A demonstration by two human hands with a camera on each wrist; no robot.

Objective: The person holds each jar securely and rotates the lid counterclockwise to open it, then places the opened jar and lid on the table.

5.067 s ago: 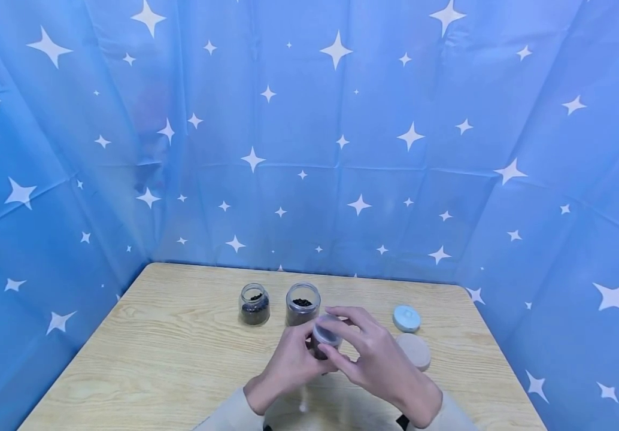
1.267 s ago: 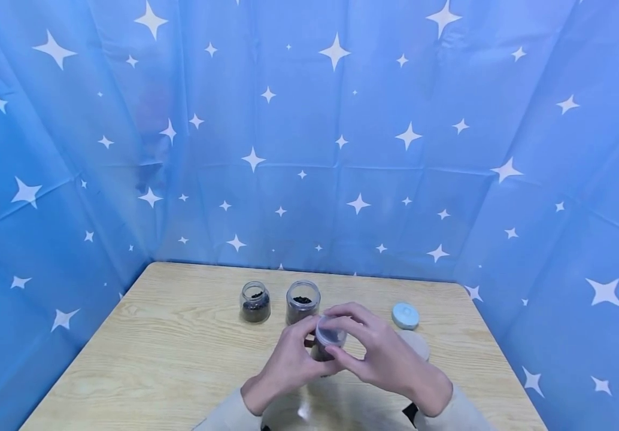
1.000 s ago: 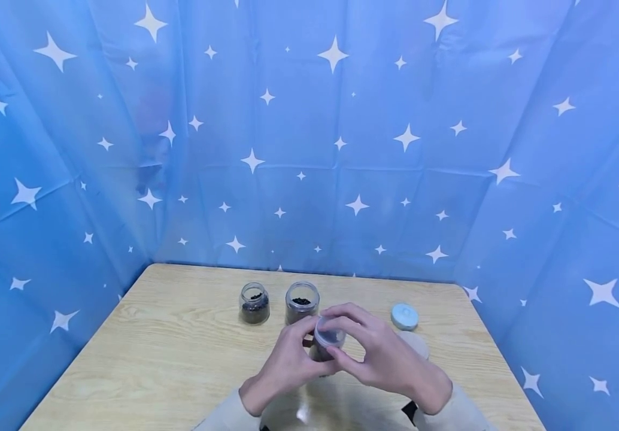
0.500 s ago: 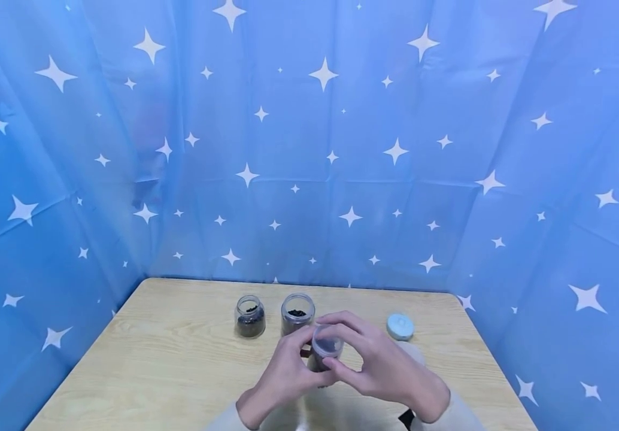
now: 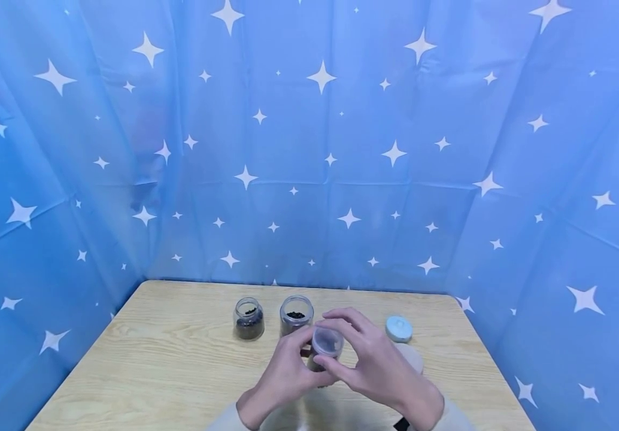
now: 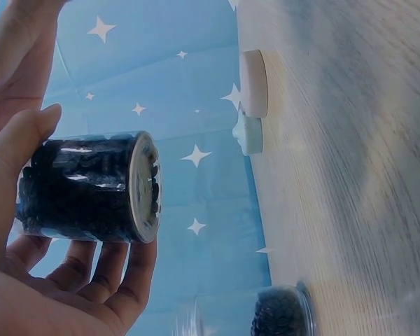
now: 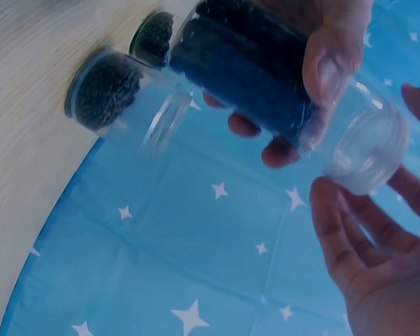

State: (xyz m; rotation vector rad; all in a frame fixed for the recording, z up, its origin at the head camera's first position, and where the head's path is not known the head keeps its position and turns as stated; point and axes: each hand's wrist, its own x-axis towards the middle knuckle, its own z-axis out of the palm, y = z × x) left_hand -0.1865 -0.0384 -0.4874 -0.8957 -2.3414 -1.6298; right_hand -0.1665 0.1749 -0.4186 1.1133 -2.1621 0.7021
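Note:
My left hand (image 5: 288, 366) grips a clear jar (image 6: 84, 185) of dark, bean-like pieces, held above the table. Its thumb and fingers wrap the jar's side in the left wrist view. A translucent lid (image 5: 327, 343) sits on the jar's mouth. Around the lid's edge curl the thumb and fingers of my right hand (image 5: 371, 359). The jar lies tilted across the right wrist view, with clear space between the dark contents and the lid (image 7: 371, 150).
Two uncovered glass jars with dark contents stand beyond the hands: a small jar (image 5: 248, 326) and a wider jar (image 5: 296, 314), partly behind my left hand. To the right lie a light blue lid (image 5: 398, 328) and a pale round lid (image 5: 413, 358), partly covered by my right hand.
The head view has tilted up, so the table sits lower. My right hand's fingers have shifted slightly left around the lid. My left hand keeps its hold on the jar.

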